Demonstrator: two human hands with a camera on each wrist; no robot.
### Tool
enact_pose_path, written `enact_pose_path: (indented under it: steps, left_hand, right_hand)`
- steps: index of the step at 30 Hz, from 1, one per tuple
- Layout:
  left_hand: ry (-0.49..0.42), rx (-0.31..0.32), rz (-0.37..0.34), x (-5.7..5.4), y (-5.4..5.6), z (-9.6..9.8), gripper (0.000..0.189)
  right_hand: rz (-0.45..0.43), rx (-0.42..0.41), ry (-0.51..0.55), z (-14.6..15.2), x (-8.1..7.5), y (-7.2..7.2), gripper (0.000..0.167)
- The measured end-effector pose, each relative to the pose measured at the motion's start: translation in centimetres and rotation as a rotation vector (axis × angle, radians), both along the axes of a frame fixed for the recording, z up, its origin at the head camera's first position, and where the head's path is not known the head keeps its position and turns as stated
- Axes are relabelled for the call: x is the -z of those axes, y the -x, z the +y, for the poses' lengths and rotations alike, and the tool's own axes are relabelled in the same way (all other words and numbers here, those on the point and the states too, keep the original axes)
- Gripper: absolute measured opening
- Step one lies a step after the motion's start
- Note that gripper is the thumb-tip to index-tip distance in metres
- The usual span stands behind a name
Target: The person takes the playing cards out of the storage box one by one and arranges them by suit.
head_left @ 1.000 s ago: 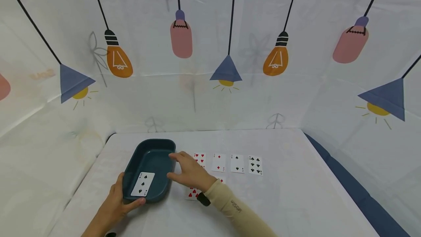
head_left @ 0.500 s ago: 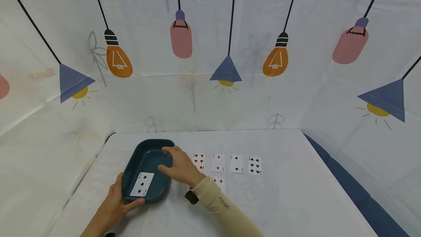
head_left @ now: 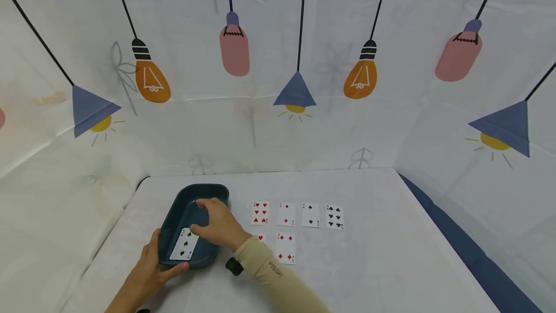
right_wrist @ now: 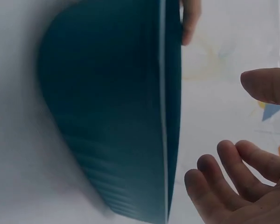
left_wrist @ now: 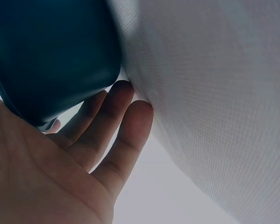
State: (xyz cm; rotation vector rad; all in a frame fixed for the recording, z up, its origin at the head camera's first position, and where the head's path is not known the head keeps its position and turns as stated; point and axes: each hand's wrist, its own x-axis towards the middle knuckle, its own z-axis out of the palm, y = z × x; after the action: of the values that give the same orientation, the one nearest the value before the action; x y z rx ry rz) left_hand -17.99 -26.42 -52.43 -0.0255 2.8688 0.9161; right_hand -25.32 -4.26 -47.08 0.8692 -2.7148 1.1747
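Note:
A dark teal tray (head_left: 184, 212) stands at the left of the table, with a three of spades (head_left: 182, 248) lying face up inside it. My left hand (head_left: 144, 270) holds the tray's near left corner, thumb at the front rim and fingers along the left side. In the left wrist view, the fingers (left_wrist: 135, 128) reach along the tray's outer wall (left_wrist: 56, 56). Over the tray is my right hand (head_left: 219, 225), thumb and fingers spread apart with nothing between them. The right wrist view shows this hand (right_wrist: 242, 186) above the tray's rim.
Right of the tray, a row holds a six of hearts (head_left: 260, 213), two of diamonds (head_left: 286, 214), two of spades (head_left: 311, 215) and six of clubs (head_left: 335, 217). Below are a four of diamonds (head_left: 285, 248) and a heart card (head_left: 261, 238) mostly hidden by my right arm.
My right hand has moved left, from the tray's right rim to over its middle, uncovering the six of hearts and four of diamonds. The left hand keeps its hold.

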Motion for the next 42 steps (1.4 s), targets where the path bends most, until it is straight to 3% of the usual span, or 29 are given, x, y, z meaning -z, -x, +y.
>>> enact_pose_path:
  steps: [13,22,30,36,42]
  left_hand:
    - [-0.02,0.022,0.037,0.0,-0.4,-0.4,0.13]
    - [-0.015,0.028,0.02,-0.1,-0.4,-0.4,0.128]
    - [-0.015,0.036,0.004,0.0,-0.2,-0.6,0.129]
    - [-0.034,0.049,0.042,-0.1,-0.3,-0.3,0.128]
    - [-0.02,0.051,0.075,0.0,-0.2,-0.3,0.128]
  right_hand:
    - [-0.043,-0.086,-0.031,-2.3,2.1,-0.5,0.066]
    - [0.09,-0.035,-0.202,-3.7,3.2,-0.6,0.072]
    - [0.049,-0.005,-0.33,-4.6,3.4,-0.2,0.088]
    - [0.116,0.039,-0.498,-5.4,3.7,-0.3,0.092]
    - [0.191,0.063,-0.579,-5.6,3.8,-0.3,0.089]
